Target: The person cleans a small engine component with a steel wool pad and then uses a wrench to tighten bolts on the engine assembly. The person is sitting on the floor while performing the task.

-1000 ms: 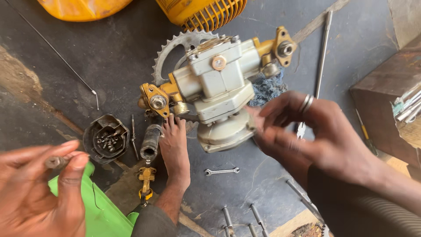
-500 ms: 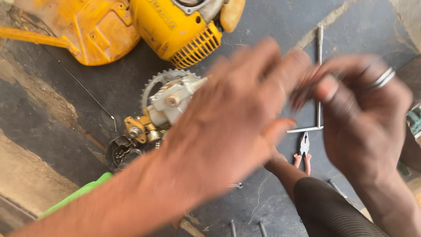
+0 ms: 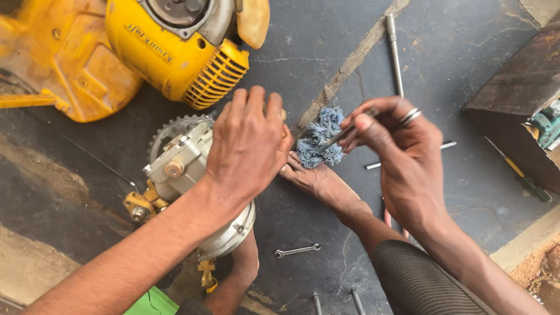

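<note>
Dark cracked workshop floor [image 3: 466, 70], oily and dusty, seen from above. Centre-left sits the pale grey metal gearbox housing w/ toothed sprocket and brass-yellow end fittings [image 3: 181, 163], pinned between two bare feet. Left hand [image 3: 248, 146] lies over its 3 o'clock side, fingers curled tog. on the top edge; whatever sits under the palm is hidden. Right hand [image 3: 396, 146], at 3 o'clock from the housing, is pinched shut on a thin grey metal rod-like tool [image 3: 338, 137], its tip in the blue frayed rag wad [image 3: 318, 140].

Progress, as a guess: unit is off the yellow petrol engine w/ finned cover [image 3: 175, 52] at 12 o'clock, cleaning or fitting under way; reassembly looks undone, since parts lie loose.

Outward: small open-ended spanner [image 3: 297, 251] at 5 o'clock, long steel rod [image 3: 395, 52] at 1 o'clock, rusty brown box [image 3: 513, 116] at 3 o'clock.

Can't make out the tool's type; engine is cut off by the top edge.
</note>
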A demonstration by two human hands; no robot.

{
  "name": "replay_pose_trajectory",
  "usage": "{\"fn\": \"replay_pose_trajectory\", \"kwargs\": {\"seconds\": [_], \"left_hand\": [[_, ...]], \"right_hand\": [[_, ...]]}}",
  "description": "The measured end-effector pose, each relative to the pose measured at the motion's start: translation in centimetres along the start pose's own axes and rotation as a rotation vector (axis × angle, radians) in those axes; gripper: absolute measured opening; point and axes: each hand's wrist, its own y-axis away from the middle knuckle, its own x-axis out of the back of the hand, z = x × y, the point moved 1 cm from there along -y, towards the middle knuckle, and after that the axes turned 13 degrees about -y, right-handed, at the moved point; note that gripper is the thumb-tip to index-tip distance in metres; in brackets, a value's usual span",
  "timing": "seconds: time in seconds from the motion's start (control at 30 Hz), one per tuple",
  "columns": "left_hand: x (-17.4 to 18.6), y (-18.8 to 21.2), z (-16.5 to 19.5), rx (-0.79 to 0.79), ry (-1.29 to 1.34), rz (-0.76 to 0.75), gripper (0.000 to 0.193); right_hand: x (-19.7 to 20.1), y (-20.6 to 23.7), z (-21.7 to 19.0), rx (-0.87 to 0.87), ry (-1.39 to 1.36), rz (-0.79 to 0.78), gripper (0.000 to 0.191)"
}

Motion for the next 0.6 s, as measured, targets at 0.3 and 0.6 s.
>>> {"fn": "replay_pose_trajectory", "kwargs": {"seconds": [0.3, 0.6], "left_hand": [[-0.1, -0.1, -0.1, 0.073, 0.158, 0.019, 0.022], [0.2, 0.1, -0.7, 0.099, 0.254, 0.075, 0.037]], "right_hand": [[1.5, -0.9, 3.1, -0.071, 0.017, -0.030, 0.017], [1.3, -3.5, 6.6, -0.107, 0.049, -0.159, 0.011]]}}
